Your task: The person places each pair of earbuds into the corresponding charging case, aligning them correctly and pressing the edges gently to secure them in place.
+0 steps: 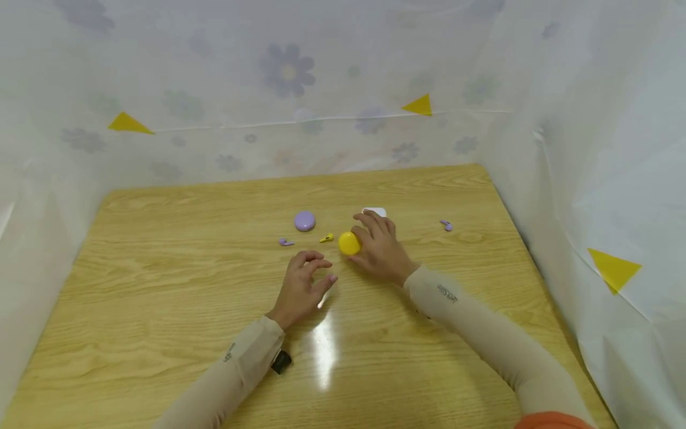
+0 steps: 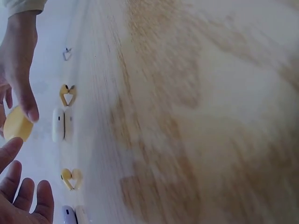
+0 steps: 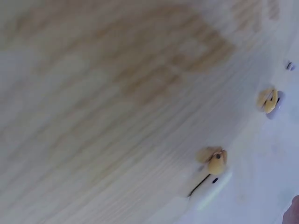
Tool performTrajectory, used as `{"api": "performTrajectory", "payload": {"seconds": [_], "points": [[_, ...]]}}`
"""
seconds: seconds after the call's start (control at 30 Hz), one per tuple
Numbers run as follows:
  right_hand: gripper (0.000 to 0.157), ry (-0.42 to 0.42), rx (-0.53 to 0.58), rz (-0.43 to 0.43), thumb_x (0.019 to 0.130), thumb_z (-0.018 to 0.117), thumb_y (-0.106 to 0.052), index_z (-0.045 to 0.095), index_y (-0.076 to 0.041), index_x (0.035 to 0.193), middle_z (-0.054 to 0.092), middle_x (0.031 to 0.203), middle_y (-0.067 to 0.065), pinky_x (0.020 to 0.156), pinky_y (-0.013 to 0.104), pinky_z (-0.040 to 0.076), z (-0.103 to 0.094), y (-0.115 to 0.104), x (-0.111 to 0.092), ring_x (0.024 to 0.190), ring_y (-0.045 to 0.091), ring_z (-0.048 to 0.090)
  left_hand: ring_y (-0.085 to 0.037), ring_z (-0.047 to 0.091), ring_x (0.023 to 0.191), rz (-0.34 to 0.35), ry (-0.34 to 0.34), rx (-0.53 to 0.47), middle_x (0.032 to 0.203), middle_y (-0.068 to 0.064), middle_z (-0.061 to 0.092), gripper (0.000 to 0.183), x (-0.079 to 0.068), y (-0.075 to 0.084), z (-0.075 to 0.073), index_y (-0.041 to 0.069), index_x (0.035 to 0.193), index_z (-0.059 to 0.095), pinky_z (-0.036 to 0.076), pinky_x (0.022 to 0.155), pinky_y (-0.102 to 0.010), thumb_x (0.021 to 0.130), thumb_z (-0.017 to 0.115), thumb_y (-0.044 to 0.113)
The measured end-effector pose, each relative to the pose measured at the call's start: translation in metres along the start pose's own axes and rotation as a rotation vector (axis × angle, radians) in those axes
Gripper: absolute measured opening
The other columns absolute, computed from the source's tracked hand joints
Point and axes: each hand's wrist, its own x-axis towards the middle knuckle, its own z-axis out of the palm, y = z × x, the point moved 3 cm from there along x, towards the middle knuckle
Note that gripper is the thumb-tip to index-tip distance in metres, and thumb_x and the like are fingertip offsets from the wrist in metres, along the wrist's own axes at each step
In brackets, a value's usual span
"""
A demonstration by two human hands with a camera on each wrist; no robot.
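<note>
My right hand [image 1: 382, 253] holds a round yellow earbud case [image 1: 349, 243] above the table between thumb and fingers. To its left, my left hand [image 1: 304, 289] hovers with loosely bent fingers, holding nothing. In the left wrist view, its fingers [image 2: 44, 198] appear close to the yellow case [image 2: 17, 125]. One yellow earbud [image 1: 327, 238] lies just left of the case. A second yellow earbud [image 3: 217, 163] shows in the right wrist view by a white case [image 3: 212, 191]. In the head view, my right hand partly covers that white case [image 1: 375, 211].
A round purple case [image 1: 305, 221] sits left of the hands, with a purple earbud [image 1: 286, 242] in front of it. Another purple earbud [image 1: 446, 225] lies far right. White flower-print sheeting [image 1: 289, 143] hangs behind the wooden table [image 1: 161, 268].
</note>
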Motion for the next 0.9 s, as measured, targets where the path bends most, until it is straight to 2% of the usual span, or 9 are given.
{"api": "performTrajectory", "payload": {"seconds": [0.17,0.4,0.7,0.9], "points": [[0.054,0.078,-0.001,-0.077,0.071,0.083,-0.033,0.057,-0.004,0.109,0.05,0.132,0.019,0.1,0.054,0.034,-0.006,-0.014,-0.006,0.128,0.04,0.043,-0.029,0.05,0.113,0.007,0.017,-0.004,0.118,-0.012,0.056,0.032,0.001,0.002,-0.001,0.001,0.107,0.067,0.043,0.096,-0.045,0.084,0.073,0.021],[0.055,0.133,-0.032,-0.151,0.069,0.084,-0.033,0.057,-0.004,0.108,0.052,0.128,0.019,0.098,0.052,0.035,-0.012,-0.03,-0.011,0.125,0.041,0.045,-0.03,0.051,0.113,0.027,0.021,-0.024,0.117,-0.013,0.056,0.033,0.004,0.005,-0.001,0.001,0.109,0.067,0.045,0.092,-0.044,0.083,0.074,0.021],[0.049,0.153,-0.042,-0.174,0.073,0.08,-0.034,0.058,-0.004,0.106,0.054,0.126,0.019,0.098,0.05,0.036,-0.015,-0.04,-0.019,0.127,0.04,0.046,-0.029,0.052,0.111,0.064,0.038,-0.033,0.115,-0.014,0.059,0.031,0.005,0.008,-0.001,0.001,0.105,0.067,0.049,0.086,-0.04,0.081,0.076,0.019],[0.052,0.165,-0.053,-0.183,0.072,0.081,-0.034,0.057,-0.005,0.107,0.054,0.125,0.019,0.097,0.05,0.037,-0.017,-0.043,-0.023,0.126,0.039,0.046,-0.027,0.054,0.11,0.085,0.033,-0.064,0.115,-0.013,0.059,0.027,0.004,0.01,0.001,0.0,0.101,0.067,0.054,0.08,-0.037,0.08,0.077,0.015]]}}
